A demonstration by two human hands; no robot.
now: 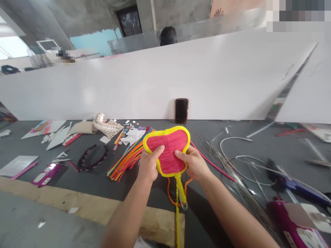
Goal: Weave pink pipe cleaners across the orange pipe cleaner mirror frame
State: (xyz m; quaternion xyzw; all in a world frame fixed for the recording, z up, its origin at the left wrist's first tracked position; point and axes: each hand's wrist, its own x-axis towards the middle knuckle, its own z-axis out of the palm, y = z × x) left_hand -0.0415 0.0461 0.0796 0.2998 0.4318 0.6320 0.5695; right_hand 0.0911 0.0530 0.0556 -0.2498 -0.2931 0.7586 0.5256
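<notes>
Between both hands I hold a pipe-cleaner fan (169,151) with a pink ribbed face, a yellow fuzzy rim and a yellow handle pointing down toward me. My left hand (150,163) grips its left edge, thumb lying on the pink face. On the opposite edge my right hand (195,162) is closed the same way, thumb on the front; the other fingers of both hands are mostly hidden behind. Below the fan hang an orange twisted cord (170,196) and a yellow strand (177,220). A small metal loop shows at the handle's tip.
Left of the fan lie a bundle of coloured pipe cleaners (129,156), a dark braided headband (92,158) and a purple power strip (46,175). A phone (181,111) leans on the white partition (124,89). Rightward are thin wires (232,182), a blue glue gun (297,187) and another purple power strip (294,220).
</notes>
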